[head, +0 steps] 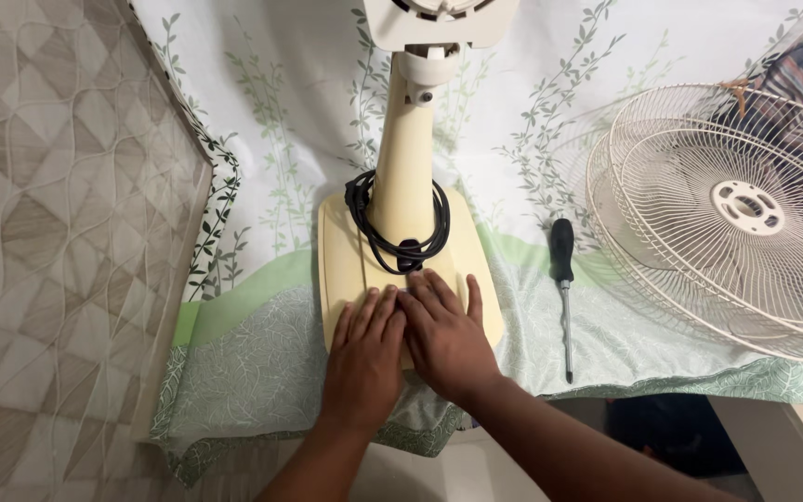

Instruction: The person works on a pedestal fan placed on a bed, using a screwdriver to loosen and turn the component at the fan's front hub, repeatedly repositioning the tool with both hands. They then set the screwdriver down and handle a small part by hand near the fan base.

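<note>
Both hands lie flat, palms down, side by side: left hand (362, 358), right hand (445, 335), fingers apparently touching.

Fan stand (408, 232) is set mid-table (262, 372), cord (397, 223) looped around its pole; screwdriver (563, 288) laid right, grilles (727, 214) stacked at right edge.

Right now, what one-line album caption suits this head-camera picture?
Both hands, left hand and right hand, rest flat on a cream plastic fan base beside a black-handled screwdriver.

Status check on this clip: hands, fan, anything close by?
Left hand and right hand flat on fan base, holding nothing. Black cord coiled round the stem. Screwdriver and grilles lie right, apart.
</note>
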Demonstrator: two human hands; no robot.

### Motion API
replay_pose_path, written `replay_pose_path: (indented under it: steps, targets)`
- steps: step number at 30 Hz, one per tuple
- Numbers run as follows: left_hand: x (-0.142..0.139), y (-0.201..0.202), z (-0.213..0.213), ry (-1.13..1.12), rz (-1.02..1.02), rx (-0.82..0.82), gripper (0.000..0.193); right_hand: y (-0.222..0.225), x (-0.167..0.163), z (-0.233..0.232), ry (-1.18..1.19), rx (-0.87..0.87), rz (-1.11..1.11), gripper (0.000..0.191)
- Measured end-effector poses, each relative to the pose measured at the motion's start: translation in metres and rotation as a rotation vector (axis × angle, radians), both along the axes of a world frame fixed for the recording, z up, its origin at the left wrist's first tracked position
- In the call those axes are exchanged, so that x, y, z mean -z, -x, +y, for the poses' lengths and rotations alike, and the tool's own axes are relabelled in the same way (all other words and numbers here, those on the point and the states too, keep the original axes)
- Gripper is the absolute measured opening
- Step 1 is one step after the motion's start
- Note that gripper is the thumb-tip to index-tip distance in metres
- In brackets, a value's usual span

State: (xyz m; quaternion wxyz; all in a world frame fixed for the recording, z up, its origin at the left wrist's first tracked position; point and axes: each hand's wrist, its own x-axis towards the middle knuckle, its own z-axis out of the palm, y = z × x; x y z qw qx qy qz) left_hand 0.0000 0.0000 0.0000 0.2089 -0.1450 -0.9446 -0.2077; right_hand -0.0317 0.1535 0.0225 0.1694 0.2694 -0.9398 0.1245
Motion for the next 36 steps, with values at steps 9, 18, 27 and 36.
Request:
replay_pose_path:
  steps: [9,18,27,36]
  targets:
    - [-0.03,0.035,-0.048,0.155,-0.236,-0.298,0.068,0.031,-0.008,0.046,-0.043,0.293,-0.359,0.065]
    - [-0.008,0.012,-0.025,-0.071,-0.107,-0.173,0.049,0.016,0.011,0.056,0.057,0.18,-0.306,0.062]
    - [-0.019,0.008,-0.05,0.059,-0.488,-0.122,0.065,0.023,0.01,0.06,0.011,0.047,-0.404,0.064]
    - [-0.008,0.085,-0.047,0.309,-0.853,-0.079,0.06,0.066,-0.008,0.065,-0.211,0.085,-0.587,0.064]
